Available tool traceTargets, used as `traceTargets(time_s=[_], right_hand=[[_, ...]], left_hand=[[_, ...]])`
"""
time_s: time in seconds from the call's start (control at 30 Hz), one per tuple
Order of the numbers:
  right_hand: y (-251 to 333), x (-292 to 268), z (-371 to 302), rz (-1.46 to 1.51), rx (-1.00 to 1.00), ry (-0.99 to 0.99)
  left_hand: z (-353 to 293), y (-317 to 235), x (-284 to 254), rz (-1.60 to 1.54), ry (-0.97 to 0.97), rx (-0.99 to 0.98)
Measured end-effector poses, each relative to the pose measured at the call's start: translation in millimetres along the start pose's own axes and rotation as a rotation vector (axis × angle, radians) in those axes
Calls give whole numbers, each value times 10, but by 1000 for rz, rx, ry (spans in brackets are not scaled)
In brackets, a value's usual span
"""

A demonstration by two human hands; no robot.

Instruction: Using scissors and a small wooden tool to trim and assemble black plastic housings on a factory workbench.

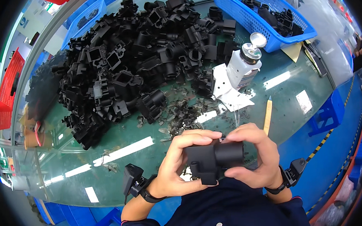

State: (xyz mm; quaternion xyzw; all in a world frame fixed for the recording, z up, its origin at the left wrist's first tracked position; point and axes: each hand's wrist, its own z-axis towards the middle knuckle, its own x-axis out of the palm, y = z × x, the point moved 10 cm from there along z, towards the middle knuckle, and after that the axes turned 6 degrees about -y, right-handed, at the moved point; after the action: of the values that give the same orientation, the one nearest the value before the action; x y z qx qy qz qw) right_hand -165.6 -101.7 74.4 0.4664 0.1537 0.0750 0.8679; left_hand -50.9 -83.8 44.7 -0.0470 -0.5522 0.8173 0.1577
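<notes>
Pointing rightward: barrel [230, 153] of black housing [202, 159], long axis crosswise.

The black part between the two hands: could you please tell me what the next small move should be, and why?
I would probably turn the black part slightly to show its hidden underside: the left hand holds its blocky end, while the right hand has thumb and finger straddling its round end.

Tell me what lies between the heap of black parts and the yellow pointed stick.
The head view shows a crumpled white sheet and a white bottle between heap and stick, plus dark scraps.
</notes>
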Motion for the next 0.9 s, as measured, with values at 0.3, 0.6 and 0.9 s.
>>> traceTargets(time_s=[0.3,0.6,0.9], right_hand=[[177,-13,-12,-217,-163,-28],[228,13,-21,-231,-188,4],[122,237,-87,-38,-125,145]], left_hand=[[-9,-69,26,41,17,63],[-21,-98,21,48,11,88],[-137,141,-210,-180,-249,-224]])
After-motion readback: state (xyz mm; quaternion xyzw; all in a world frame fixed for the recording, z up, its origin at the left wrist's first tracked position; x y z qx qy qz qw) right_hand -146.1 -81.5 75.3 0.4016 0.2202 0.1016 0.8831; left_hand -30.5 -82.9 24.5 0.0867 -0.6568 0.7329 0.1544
